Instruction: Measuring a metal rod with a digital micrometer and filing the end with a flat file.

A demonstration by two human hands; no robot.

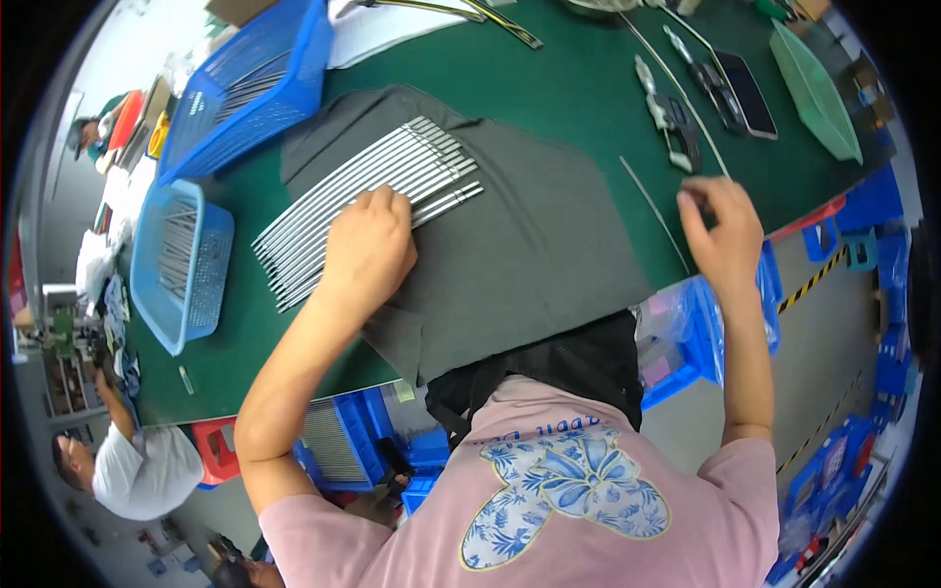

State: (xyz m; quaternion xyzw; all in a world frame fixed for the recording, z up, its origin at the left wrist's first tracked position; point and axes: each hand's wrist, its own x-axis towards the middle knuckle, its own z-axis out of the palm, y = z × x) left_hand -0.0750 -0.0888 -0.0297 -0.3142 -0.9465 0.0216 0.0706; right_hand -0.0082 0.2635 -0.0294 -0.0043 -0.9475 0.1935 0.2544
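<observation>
The left hand (368,245) lies palm down, fingers loosely curled, on a fanned row of thin metal strips (363,191), pressing on them rather than closing around any one. The strips lie side by side on a dark grey cloth (529,235); their long axis runs from lower left to upper right, so their far ends stick out just past the fingertips and their near ends trail off to the left of the wrist. The right hand (720,230) is well apart, at the table's right edge, thumb and fingers pinched together near the end of a single thin rod (655,214) that slants along the cloth's right border; whether it actually grips the rod I cannot tell. The left hand is plainly the nearer to the strips. The cloth between the two hands is bare. Left of the strips stands a small blue basket (181,265) with more strips inside, and a larger blue basket (250,88) sits beyond on the green table (578,88). Tools (676,122) lie past the right hand.
</observation>
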